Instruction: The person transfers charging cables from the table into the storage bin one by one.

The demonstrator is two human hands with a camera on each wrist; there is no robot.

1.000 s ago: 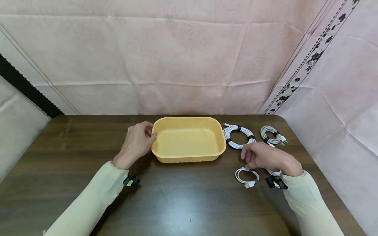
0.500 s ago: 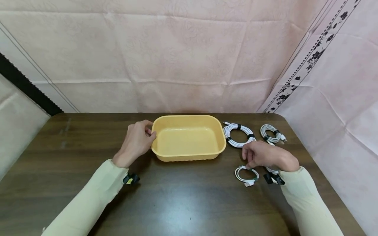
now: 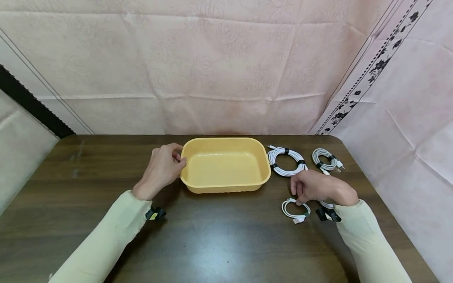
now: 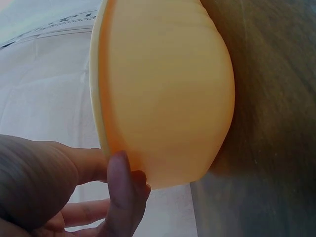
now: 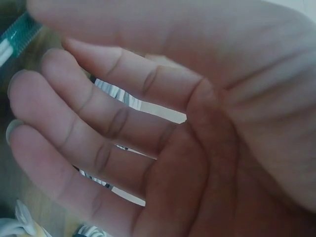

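My left hand [image 3: 163,167] grips the left end of a yellow plastic basin [image 3: 226,186], thumb at the outer wall and fingers at the rim. In the left wrist view the thumb [image 4: 120,182] lies against the basin's side wall [image 4: 168,94], below its rim. My right hand [image 3: 318,186] hovers palm down over the right side, fingertips right at the far edge of a small coiled white USB cable [image 3: 284,208]. In the right wrist view its fingers [image 5: 64,113] are loosely bent, and the cable's green tie [image 5: 20,35] shows by the thumb.
Beyond my right hand lie a larger white cable coil [image 3: 277,171] with black ties and a greyish cable coil [image 3: 317,154]. Another white cable [image 3: 326,205] is mostly hidden under my right wrist. The brown table [image 3: 212,239] meets pale cloth [image 3: 219,78] at its far edge.
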